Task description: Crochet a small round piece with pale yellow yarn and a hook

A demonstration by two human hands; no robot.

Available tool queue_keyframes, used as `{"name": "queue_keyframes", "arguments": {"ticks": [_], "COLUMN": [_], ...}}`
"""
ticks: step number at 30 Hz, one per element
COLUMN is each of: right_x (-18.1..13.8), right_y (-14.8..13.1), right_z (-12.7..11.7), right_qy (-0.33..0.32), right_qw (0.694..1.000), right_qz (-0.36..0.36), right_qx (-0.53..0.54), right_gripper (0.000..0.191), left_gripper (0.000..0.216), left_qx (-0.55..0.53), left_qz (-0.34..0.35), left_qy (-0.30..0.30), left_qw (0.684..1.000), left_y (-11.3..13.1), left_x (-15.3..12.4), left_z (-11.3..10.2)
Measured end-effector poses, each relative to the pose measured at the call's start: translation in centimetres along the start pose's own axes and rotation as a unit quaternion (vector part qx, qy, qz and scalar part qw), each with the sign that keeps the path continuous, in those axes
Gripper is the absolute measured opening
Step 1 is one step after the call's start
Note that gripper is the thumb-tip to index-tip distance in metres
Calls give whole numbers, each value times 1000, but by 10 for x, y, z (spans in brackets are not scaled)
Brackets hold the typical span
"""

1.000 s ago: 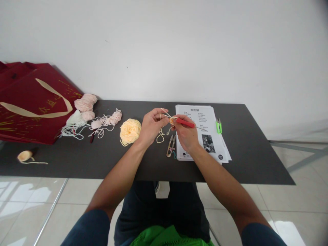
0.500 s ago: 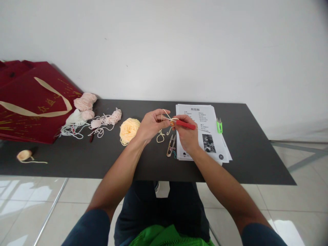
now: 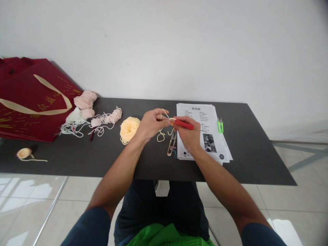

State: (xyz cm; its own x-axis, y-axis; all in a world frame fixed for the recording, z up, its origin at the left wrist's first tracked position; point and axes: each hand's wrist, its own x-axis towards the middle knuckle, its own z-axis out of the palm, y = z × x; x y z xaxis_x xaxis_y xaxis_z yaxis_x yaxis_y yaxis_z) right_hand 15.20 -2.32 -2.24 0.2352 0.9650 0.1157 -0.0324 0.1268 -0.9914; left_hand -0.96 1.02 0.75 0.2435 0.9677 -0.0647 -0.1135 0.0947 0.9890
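Note:
My right hand point(image 3: 189, 135) is closed round the red handle of a crochet hook point(image 3: 183, 124), whose thin metal shaft points left toward my other hand. Pale yellow yarn point(image 3: 165, 113) runs over the raised index finger of my left hand point(image 3: 153, 123), which pinches the yarn close to the hook's tip. A small orange-yellow bit of work sits between the fingertips, mostly hidden. Below it a loose yarn loop point(image 3: 161, 136) hangs down. Left of my left wrist lies a yellow yarn ball point(image 3: 130, 130). Small thread snips point(image 3: 171, 145) rest on the table below the hands.
Printed sheets point(image 3: 217, 150) lie under and beside my right hand, with green-handled snips point(image 3: 220, 125) on their right edge. To the left are pink yarn point(image 3: 85, 100), tangled strands point(image 3: 112, 116), a dark red gift bag point(image 3: 30, 99) and a small cream crocheted piece point(image 3: 24, 153) on the dark table point(image 3: 251, 150).
Both hands stay in nearly the same place. The red handle and the right fingers have shifted slightly to the left, and the hook's tip is closer to the left fingertips.

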Motion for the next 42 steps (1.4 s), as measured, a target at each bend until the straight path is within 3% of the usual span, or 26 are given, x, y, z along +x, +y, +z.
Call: {"name": "queue_keyframes", "arguments": {"ticks": [5,13,21,24,27,32,42], "right_x": [0,4,3,2,1,2,2], "right_y": [-1,4,-8,-10,-9,-6,-5], "right_z": [0,4,8,9,9,9,10], "right_qy": [-7,-16,-28,-31,-43,-53,-54], "right_qw": [1000,991,969,963,958,956,952], "right_qz": [19,32,115,125,130,134,134], "right_qx": [10,127,217,237,253,254,268], "right_gripper": [18,21,26,27,26,25,25], "left_gripper": [48,44,43,49,52,52,49], "left_qx": [-10,12,181,117,28,50,21], "left_qz": [1,-29,94,119,124,134,131], "left_qy": [15,-42,32,67,53,90,84], "left_qw": [1000,999,978,984,990,986,988], "left_y": [-2,0,-5,-5,-3,-7,-6], "left_x": [0,1,1,-3,-6,-5,-8], "left_z": [-1,-5,-1,7,14,17,20]}}
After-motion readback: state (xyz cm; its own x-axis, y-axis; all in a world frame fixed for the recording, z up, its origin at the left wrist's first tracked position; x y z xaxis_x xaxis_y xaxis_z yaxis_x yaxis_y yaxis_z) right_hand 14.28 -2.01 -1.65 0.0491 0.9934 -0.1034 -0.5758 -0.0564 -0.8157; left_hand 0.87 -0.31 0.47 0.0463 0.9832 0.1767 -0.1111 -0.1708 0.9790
